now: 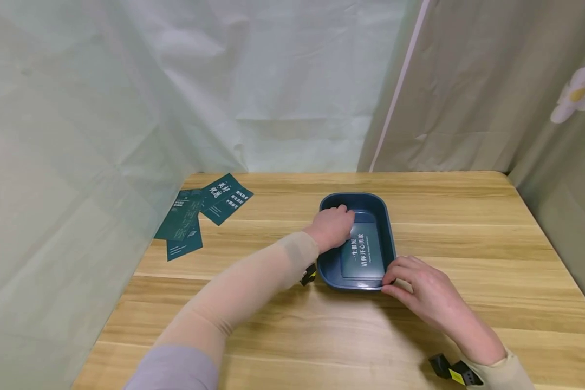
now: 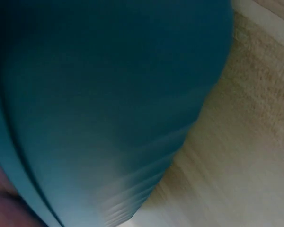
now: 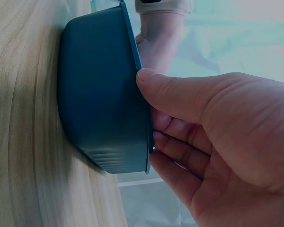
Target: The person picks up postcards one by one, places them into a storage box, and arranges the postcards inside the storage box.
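A dark blue basin [image 1: 383, 227] stands on the wooden table, with a dark green card [image 1: 363, 252] bearing white writing flat inside it. My left hand [image 1: 332, 226] reaches over the basin's left rim, its bent fingers inside near the card's upper left corner; whether they grip anything is hidden. The left wrist view is filled mostly by the basin's outer wall [image 2: 104, 94], with a bit of the hand [image 2: 4, 203] at lower left. My right hand [image 1: 426, 292] pinches the rim at the near right corner. In the right wrist view that hand [image 3: 222, 123] has its thumb against the basin's rim [image 3: 132, 52].
Several green cards with white print lie partly overlapping at the table's back left, among them one [image 1: 226, 199] nearer the basin and one [image 1: 177, 219] by the left edge. Pale curtains [image 1: 297, 86] hang behind the table [image 1: 448, 206] and along both sides.
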### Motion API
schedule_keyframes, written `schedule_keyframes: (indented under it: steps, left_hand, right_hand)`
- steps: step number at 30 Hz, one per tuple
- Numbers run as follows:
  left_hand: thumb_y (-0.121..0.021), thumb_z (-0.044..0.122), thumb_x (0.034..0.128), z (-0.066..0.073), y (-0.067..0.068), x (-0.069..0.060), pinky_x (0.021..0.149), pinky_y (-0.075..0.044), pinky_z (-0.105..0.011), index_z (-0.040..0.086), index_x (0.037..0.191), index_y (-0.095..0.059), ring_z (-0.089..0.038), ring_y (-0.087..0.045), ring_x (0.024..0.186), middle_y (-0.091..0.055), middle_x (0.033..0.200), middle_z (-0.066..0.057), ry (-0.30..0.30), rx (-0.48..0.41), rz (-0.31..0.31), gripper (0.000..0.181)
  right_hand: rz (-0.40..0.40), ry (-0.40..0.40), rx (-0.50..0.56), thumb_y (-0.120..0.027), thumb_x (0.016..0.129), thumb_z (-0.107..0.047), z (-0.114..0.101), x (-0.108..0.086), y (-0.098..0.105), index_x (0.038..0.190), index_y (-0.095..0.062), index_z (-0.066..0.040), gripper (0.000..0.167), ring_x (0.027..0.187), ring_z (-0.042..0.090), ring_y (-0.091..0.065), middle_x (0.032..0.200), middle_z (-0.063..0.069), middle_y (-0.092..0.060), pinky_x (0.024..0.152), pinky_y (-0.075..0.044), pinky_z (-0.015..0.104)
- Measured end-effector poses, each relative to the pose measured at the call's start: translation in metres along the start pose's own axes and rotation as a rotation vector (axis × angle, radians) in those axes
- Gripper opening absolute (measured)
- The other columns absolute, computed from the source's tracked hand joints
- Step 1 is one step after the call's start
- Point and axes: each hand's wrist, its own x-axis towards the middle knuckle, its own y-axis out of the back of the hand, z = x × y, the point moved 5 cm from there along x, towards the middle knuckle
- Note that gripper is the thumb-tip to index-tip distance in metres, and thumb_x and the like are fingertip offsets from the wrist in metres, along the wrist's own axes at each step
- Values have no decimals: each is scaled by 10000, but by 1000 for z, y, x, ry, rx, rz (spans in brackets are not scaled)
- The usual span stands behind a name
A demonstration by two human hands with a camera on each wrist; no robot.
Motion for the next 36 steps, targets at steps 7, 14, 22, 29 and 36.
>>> schedule_keyframes:
  steps: [7, 14, 22, 29, 36]
  left_hand:
    - [-697, 361, 1112, 1, 0, -1, 1057, -585, -406, 77, 1518, -627, -268, -675, 1254, -648, 1434, -132, -1, 15, -3, 500]
    - [-687, 386, 1116, 2, 4, -1, 1070, -571, -411, 120, 1504, -662, -276, -655, 1266, -644, 1444, -121, -11, -15, -32, 472]
    - [-775, 615, 994, 1, 5, 0, 1164, -499, -429, 119, 1556, -620, -298, -560, 1335, -573, 1521, -154, -34, -106, -129, 766]
    - [-790, 595, 987, 5, 2, -1, 1191, -478, -404, 123, 1600, -561, -293, -528, 1365, -535, 1559, -144, -49, -80, -121, 807]
    - [-772, 586, 1005, 5, -1, 1, 1202, -467, -397, 137, 1623, -534, -296, -519, 1373, -522, 1581, -142, -57, -73, -108, 800]
  right_hand:
    - [11, 14, -7, -1002, 791, -105, 0, 0, 1, 887, -742, -318, 350, 898, 48, -615, 973, -231, -662, 722, -570, 335]
    - [16, 25, -3, -995, 797, -108, 1, 0, 1, 892, -748, -315, 336, 898, 49, -619, 976, -231, -661, 715, -566, 329]
    - [5, 31, -2, -985, 806, -115, 1, 0, 0, 904, -765, -309, 309, 911, 52, -628, 989, -227, -667, 722, -573, 332]
    - [-1, 28, 4, -982, 812, -115, 0, 0, 0, 908, -777, -294, 289, 917, 57, -634, 995, -217, -675, 737, -584, 346]
    - [-1, 29, 1, -984, 809, -115, 1, 0, 1, 905, -775, -295, 292, 907, 54, -626, 986, -219, -669, 728, -577, 337]
